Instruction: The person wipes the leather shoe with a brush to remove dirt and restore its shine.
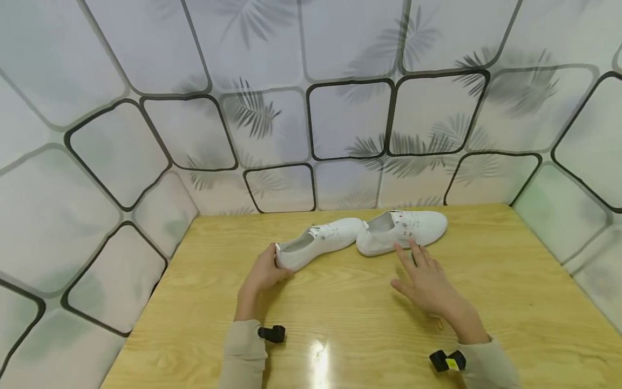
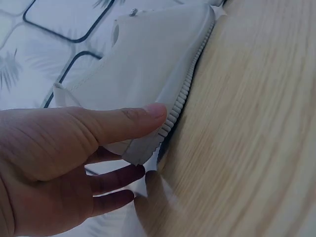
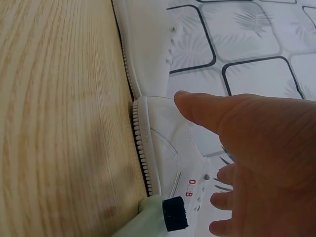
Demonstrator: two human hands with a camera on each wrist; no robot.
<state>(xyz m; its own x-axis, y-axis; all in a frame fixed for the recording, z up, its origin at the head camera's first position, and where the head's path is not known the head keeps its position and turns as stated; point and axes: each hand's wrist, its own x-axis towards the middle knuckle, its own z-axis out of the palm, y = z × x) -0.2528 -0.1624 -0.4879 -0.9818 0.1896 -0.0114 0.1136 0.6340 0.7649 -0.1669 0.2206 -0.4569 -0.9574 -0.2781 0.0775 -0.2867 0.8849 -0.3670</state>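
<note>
Two white lace-up shoes stand heel to toe on the table. My left hand (image 1: pixel 264 272) grips the heel of the left shoe (image 1: pixel 338 231), thumb along its near side and fingers behind the heel. The other shoe (image 1: pixel 427 226), with red lettering on its side, stands to its right, its heel against the first shoe's toe. Close to that shoe's near side, my right hand (image 1: pixel 430 283) is held with fingers spread. A pale green item (image 3: pixel 150 217) with a black, bristly-looking end shows beside this shoe in the right wrist view; the fingers mostly hide it in the head view.
The shoes stand toward the back of the light wooden table (image 1: pixel 330 313). Behind it and on both sides rise walls (image 1: pixel 347 119) with a leaf and rounded-square pattern. Black devices are strapped at both wrists, over beige sleeves (image 1: pixel 243 351).
</note>
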